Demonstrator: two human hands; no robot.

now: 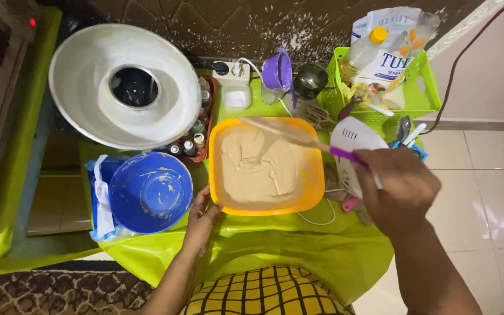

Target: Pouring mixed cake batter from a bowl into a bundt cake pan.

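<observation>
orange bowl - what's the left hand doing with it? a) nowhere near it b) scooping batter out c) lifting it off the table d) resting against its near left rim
d: the left hand rests against the near left rim of the orange bowl, which sits flat on the green cloth.

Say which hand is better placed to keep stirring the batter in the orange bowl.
Right. The right hand already holds the spatula, its blade over the batter. The left hand rests against the orange bowl at its near-left rim, probably steadying it.
</observation>
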